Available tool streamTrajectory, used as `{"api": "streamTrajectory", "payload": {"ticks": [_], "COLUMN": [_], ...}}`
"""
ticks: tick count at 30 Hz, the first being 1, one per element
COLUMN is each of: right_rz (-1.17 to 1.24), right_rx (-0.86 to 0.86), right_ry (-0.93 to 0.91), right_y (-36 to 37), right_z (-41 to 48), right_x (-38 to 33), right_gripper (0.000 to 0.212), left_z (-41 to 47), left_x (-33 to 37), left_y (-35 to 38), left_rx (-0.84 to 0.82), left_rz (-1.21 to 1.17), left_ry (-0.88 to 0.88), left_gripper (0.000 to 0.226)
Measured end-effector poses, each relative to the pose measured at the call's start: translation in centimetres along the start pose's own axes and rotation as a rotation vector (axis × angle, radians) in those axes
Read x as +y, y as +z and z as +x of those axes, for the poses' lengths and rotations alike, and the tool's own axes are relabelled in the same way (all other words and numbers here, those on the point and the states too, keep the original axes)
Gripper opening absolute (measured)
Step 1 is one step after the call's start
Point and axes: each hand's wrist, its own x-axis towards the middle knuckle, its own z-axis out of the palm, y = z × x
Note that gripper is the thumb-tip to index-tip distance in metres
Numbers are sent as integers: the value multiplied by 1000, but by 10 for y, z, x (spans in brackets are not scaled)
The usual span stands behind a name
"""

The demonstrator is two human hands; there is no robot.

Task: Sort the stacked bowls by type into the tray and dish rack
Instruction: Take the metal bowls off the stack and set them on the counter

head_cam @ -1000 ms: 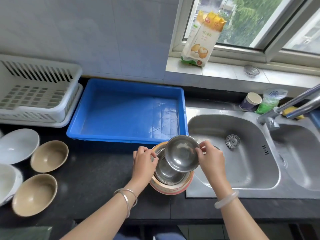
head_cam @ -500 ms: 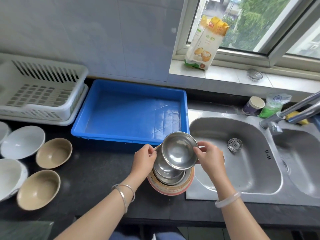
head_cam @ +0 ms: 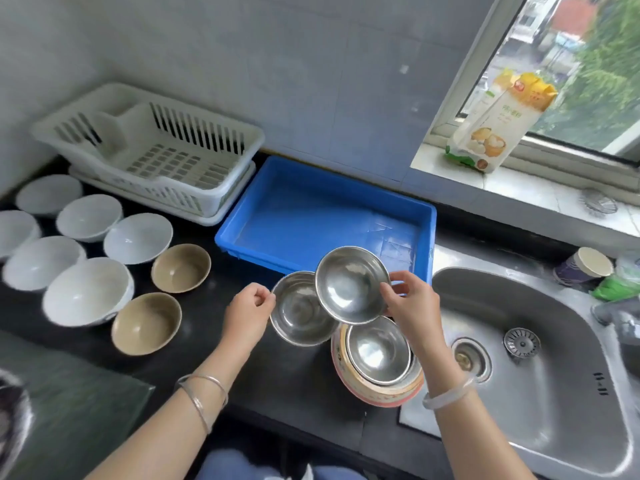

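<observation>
My right hand (head_cam: 414, 308) pinches the rim of a small steel bowl (head_cam: 351, 284), held tilted above the counter. My left hand (head_cam: 249, 311) pinches the rim of a second steel bowl (head_cam: 299, 313), lifted just left of the stack. The stack (head_cam: 377, 368) stands at the counter's edge by the sink: a patterned pink-rimmed bowl with steel bowls nested inside. The blue tray (head_cam: 325, 223) lies empty right behind my hands. The white dish rack (head_cam: 152, 150) stands empty at the back left.
Several white bowls (head_cam: 86, 289) and three tan bowls (head_cam: 180, 268) sit spread on the black counter at the left. A steel sink (head_cam: 519, 358) lies to the right. A flour bag (head_cam: 495, 123) leans on the window sill; a paper cup (head_cam: 581, 266) stands by the sink.
My left hand has lifted a second steel bowl off the stack and moved it left. My right hand raised its bowl slightly. The camera swung left, showing more bowls.
</observation>
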Motion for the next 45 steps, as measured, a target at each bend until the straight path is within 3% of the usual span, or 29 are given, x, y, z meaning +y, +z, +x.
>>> {"api": "streamTrajectory", "payload": {"ticks": [8, 17, 30, 45], "right_rz": [-41, -123, -32, 74], "right_rx": [-277, -387, -414, -442], "right_ry": [3, 39, 195, 283], "right_y": [90, 173, 220, 231], "right_z": [-1, 1, -1, -5], "right_x": [-9, -13, -14, -10], "right_gripper": [4, 2, 10, 12], "left_z": [-14, -23, -14, -11], "left_x": [-69, -124, -142, -141], "left_y": [-53, -81, -84, -79], "left_rx": [222, 281, 283, 412], "left_rz": [-120, -134, -147, -31], "left_ry": [-200, -349, -387, -403], "left_gripper": [11, 11, 10, 13]}}
